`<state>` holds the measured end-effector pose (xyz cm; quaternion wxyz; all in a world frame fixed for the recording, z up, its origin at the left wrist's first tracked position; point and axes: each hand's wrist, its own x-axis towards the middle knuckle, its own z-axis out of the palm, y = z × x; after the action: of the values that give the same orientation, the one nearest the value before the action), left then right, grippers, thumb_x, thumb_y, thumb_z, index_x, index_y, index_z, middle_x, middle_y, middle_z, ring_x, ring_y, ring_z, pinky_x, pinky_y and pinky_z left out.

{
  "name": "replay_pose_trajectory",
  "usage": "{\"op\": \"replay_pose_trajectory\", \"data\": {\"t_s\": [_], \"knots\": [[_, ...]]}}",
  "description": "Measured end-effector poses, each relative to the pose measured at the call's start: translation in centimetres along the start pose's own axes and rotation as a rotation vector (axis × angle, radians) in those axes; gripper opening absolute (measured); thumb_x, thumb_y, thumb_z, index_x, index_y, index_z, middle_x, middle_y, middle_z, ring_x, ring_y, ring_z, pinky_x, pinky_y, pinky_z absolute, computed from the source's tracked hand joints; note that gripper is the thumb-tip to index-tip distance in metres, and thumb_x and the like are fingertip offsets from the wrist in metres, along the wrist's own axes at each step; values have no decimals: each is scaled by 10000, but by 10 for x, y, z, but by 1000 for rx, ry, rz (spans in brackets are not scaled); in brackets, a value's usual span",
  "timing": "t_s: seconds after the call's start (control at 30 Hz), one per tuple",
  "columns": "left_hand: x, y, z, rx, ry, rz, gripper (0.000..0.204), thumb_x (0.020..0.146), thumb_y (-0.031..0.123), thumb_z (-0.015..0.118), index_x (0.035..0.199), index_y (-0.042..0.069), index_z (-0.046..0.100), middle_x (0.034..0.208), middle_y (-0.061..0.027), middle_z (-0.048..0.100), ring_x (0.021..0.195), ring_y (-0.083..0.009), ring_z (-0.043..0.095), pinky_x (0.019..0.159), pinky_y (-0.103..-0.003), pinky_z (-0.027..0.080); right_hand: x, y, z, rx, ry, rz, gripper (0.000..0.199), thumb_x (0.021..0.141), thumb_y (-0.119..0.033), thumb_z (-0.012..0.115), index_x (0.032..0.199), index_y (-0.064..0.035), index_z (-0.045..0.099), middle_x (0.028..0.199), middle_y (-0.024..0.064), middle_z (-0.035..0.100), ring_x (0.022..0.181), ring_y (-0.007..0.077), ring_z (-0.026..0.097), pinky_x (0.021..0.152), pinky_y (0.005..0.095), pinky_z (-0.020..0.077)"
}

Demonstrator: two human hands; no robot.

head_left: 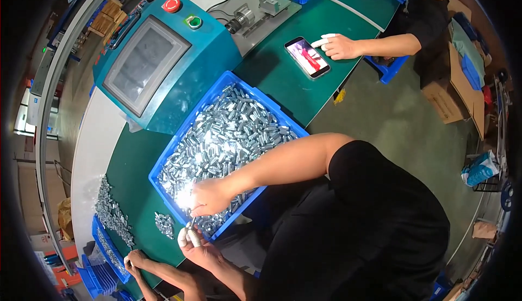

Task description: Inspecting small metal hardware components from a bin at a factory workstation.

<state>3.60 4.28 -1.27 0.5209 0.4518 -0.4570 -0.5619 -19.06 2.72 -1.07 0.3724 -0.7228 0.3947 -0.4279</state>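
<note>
Much of the near right edge of the large blue bin (255, 95), with some of the metal pieces (234, 119) heaped inside, is hidden beneath the right forearm (272, 165). The fingertips of the right hand (212, 196) are partly washed out by glare over the bin's near left rim, and the left forearm is cut off at the lower edge.

One small metal piece (191, 223) is seen at the bin's near corner, between the fingertips of the right hand and those of the left hand (201, 252), where white finger covers are worn. Both grips are curled close about it, but by which the piece is pinched cannot be told.

Left of the bin, a small heap of pieces (164, 225) and, farther off, a longer pile (113, 214) are spread on the green bench (142, 157). Beyond that pile, a co-worker's hands (134, 259) are held near a narrow blue tray. Behind the bin, the bench is taken up by a teal control box (211, 51). Right of that box and beyond the bin, a phone (307, 57) is touched by another co-worker's hand (338, 46).
</note>
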Motion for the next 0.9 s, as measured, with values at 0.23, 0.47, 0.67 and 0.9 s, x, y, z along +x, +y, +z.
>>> {"op": "replay_pose_trajectory", "data": {"t_s": [0.23,0.47,0.67,0.9], "knots": [[-1,1,10,-53,-64,-93,182,873,33,683,1014,3,573,919,-113,653,792,-149,634,690,-226,510,-1,3,8,-85,7,-143,288,861,-289,568,681,-82,656,691,124,655,662,365,624,595,462,473],[7,0,31,16,-191,96,141,886,12,659,1000,2,578,895,-98,662,735,-129,628,649,-223,511,2,1,10,264,-9,78,357,900,-263,553,624,-59,652,598,89,640,550,248,627,522,403,471],[22,3,39,274,-209,244,98,905,3,637,989,-23,594,928,-89,659,793,-128,630,699,-252,526,8,8,3,533,-64,323,408,940,-241,537,589,-40,592,553,44,572,439,140,525,446,314,414],[26,3,30,351,-278,280,130,895,-37,633,1020,-50,597,963,-99,664,837,-137,639,764,-267,536,8,3,0,313,-20,218,415,948,-236,525,598,-28,604,535,63,577,435,171,551,455,342,434]]}}
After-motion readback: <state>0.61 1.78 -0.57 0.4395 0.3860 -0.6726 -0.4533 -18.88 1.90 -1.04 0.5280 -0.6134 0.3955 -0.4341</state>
